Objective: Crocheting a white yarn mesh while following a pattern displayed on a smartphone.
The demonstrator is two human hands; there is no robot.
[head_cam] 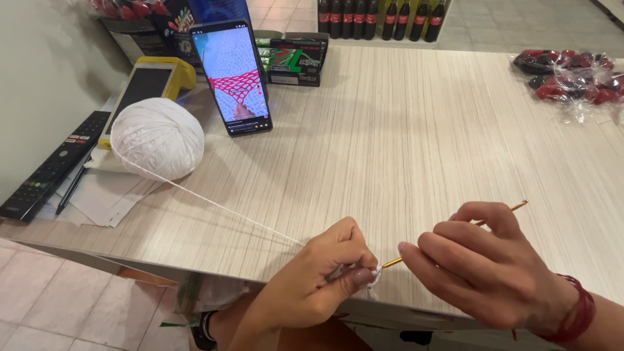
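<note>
White yarn ball [157,138] sits far left on worktop [403,130], feeding taut strand [227,211] to left hand [312,283], its grip pinched on the small white stitches. Right hand [491,263] closes around gold crochet hook [500,213], tip at the stitches. Propped phone [231,77] faces the person.

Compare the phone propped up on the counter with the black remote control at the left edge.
The phone stands propped upright with its screen lit, showing red netted crochet work; the remote control lies flat, covered in buttons. The phone is wider; the remote control is narrow and long. Both are dark, slim and rectangular, and neither hand touches them.
</note>
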